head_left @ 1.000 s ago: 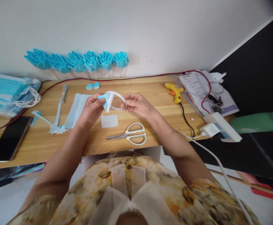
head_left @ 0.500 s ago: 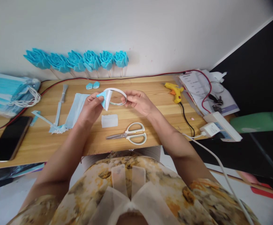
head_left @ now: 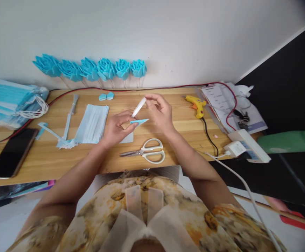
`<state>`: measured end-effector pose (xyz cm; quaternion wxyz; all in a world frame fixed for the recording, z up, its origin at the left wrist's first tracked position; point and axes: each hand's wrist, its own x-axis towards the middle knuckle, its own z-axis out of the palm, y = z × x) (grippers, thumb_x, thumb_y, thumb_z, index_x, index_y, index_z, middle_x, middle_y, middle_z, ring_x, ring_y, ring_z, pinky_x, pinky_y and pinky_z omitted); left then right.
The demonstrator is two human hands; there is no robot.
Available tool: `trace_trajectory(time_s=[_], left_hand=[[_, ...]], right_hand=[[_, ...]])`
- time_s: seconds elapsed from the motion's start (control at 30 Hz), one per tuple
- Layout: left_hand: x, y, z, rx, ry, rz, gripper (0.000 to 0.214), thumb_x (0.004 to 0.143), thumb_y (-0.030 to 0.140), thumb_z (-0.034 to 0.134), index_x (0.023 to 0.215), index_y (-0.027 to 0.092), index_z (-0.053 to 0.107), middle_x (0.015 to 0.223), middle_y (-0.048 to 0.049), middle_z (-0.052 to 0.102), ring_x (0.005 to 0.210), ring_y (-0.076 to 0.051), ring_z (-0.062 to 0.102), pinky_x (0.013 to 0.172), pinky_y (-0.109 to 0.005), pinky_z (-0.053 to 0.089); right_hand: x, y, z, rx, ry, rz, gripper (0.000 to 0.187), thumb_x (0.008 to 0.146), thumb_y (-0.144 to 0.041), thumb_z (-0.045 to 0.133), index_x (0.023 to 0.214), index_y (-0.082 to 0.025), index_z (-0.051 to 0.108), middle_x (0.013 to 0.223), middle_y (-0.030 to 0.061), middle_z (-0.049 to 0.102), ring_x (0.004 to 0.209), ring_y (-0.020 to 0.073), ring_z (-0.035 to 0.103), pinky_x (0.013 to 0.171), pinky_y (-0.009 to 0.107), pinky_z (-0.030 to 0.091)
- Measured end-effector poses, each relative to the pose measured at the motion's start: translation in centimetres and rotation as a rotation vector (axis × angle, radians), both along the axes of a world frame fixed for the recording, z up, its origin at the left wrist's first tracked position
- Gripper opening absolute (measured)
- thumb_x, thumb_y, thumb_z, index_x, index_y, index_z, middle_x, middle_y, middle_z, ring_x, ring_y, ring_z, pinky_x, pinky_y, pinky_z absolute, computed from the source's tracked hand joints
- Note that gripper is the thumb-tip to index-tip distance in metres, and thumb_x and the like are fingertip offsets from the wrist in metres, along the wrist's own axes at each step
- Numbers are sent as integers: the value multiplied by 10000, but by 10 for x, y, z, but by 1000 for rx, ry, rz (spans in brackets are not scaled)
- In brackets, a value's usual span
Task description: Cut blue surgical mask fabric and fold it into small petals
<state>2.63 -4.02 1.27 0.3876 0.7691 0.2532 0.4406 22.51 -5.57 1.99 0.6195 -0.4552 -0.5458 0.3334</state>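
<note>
My left hand [head_left: 119,127] is closed in a pinch, thumb and fingers on a small folded piece of blue mask fabric [head_left: 142,121]. Above it a white ring, apparently a roll of tape [head_left: 139,107], is seen nearly edge-on. Its upper end sits at the thumb and fingertips of my right hand [head_left: 161,110], which pinch it. The lower end of the ring comes close to my left fingers; whether they touch it I cannot tell. Under my left hand, a white rectangular piece [head_left: 127,138] lies partly covered. White-handled scissors [head_left: 144,151] lie just in front.
Blue flowers on sticks [head_left: 89,69] lean along the wall. A flat mask [head_left: 92,124], cut strips [head_left: 66,127], two blue petals [head_left: 106,96], a phone [head_left: 12,154] and bagged masks [head_left: 11,101] are on the left. To the right are a yellow glue gun [head_left: 197,105], papers [head_left: 218,101] and a power strip [head_left: 252,147].
Both hands have shifted, the left one rightward with the blue fabric. The tape ring has turned from showing its open loop to nearly edge-on. The flat mask is less covered.
</note>
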Motion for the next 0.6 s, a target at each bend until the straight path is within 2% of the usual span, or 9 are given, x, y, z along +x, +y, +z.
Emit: trace_trajectory(time_s=[0.1, 0.2, 0.27, 0.33, 0.43, 0.5, 0.6], left_hand=[[4, -4, -4, 60, -17, 89, 169, 902, 345, 735, 803, 214, 775, 911, -80, 775, 862, -222, 705, 821, -344, 522], [5, -4, -6, 132, -27, 165, 141, 915, 304, 719, 817, 218, 775, 916, -68, 783, 862, -210, 713, 822, -338, 531], [5, -3, -8, 173, -22, 195, 136, 925, 286, 710, 825, 213, 767, 905, -61, 780, 861, -204, 717, 820, -334, 536], [6, -1, -10, 218, -3, 187, 128, 927, 267, 703, 833, 201, 761, 899, -61, 778, 857, -201, 722, 816, -331, 542], [6, 1, -14, 269, 75, 137, 118, 930, 243, 688, 849, 190, 757, 921, -76, 783, 888, -210, 734, 830, -336, 557], [5, 1, -16, 285, 125, 122, 113, 932, 224, 677, 858, 187, 754, 943, -86, 786, 908, -217, 738, 841, -341, 564], [5, 1, -17, 303, 157, 118, 105, 924, 195, 673, 854, 183, 749, 938, -89, 785, 901, -221, 740, 826, -340, 566]], right_hand=[[-3, 2, -4, -31, 114, -62, 275, 938, -519, 661, 968, -251, 712, 1027, 24, 692, 993, 150, 628, 855, 246, 544], [-6, 1, -3, -82, 219, -69, 352, 907, -585, 677, 904, -233, 686, 965, 23, 683, 952, 147, 639, 839, 252, 559], [-8, 0, -1, -136, 239, 20, 417, 885, -639, 676, 907, -224, 699, 971, 33, 709, 964, 156, 665, 862, 272, 568], [-11, -3, -1, -195, 227, 174, 446, 848, -655, 712, 940, -218, 729, 998, 40, 751, 993, 174, 695, 930, 307, 569], [-16, -6, -2, -249, 261, 355, 449, 781, -566, 815, 1076, -235, 750, 1050, 34, 796, 1036, 197, 725, 995, 352, 567], [-18, -7, -3, -275, 305, 401, 473, 769, -506, 839, 1152, -246, 743, 1056, 31, 811, 1032, 201, 739, 993, 363, 574], [-18, -6, -6, -296, 357, 404, 428, 777, -471, 834, 1126, -236, 755, 1010, 28, 823, 980, 192, 754, 981, 359, 581]])
